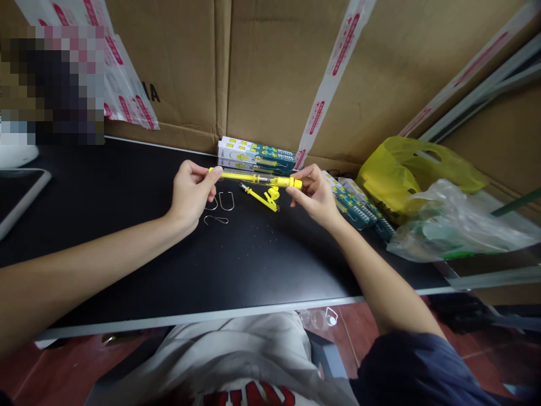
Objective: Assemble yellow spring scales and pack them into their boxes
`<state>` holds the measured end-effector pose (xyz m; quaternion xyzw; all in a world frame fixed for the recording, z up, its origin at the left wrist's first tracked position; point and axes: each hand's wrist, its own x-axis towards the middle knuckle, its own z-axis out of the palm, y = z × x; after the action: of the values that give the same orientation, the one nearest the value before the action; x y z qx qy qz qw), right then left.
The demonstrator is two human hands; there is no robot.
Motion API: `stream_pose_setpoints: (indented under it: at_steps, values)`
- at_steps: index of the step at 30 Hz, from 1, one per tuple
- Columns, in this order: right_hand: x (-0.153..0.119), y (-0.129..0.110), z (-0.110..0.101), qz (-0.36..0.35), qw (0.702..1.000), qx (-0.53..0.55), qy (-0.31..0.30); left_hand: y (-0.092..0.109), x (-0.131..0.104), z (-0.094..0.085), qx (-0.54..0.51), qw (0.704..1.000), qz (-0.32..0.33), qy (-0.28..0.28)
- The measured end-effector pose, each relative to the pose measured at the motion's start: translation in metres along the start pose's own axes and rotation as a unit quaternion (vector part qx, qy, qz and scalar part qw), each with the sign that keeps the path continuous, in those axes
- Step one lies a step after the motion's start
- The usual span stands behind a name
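Note:
A yellow tubular spring scale with a clear barrel is stretched level between my two hands, above the black table. My left hand pinches its left end between thumb and fingers. Its yellow right end is held by the closed fingers of my right hand. Below it on the table lie a yellow rod-like part with a metal tip and a small round yellow piece. Bent metal wire hooks rest near my left hand, one partly hidden by the fingers.
Printed boxes are stacked at the back, and more boxes lie to the right. Beyond them are a yellow plastic bag and a clear bag. A large cardboard box stands behind the black table. A grey-edged device sits left.

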<state>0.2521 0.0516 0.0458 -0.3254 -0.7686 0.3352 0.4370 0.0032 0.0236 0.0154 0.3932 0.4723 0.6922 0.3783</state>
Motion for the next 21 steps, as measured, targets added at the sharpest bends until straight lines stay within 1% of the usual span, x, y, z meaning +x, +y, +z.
stream_pose_setpoints:
  at_steps: [6,10,12,21]
  values:
    - [-0.0001,0.001,-0.0023,-0.006,1.0,-0.011,-0.009,-0.0006,0.0004,-0.0006,-0.003,1.0,0.005,-0.003]
    - [0.0005,0.002,-0.0069,-0.047,0.993,-0.1,0.04,0.0018,-0.0008,0.001,-0.002,1.0,0.0,0.003]
    - [0.0007,0.002,-0.0084,-0.06,0.99,-0.12,0.05,0.0028,-0.0013,0.0015,0.0,1.0,-0.004,0.004]
    - [0.0001,0.0022,-0.006,-0.052,0.994,-0.093,0.025,0.0012,-0.0011,0.0012,-0.002,1.0,-0.002,0.002]
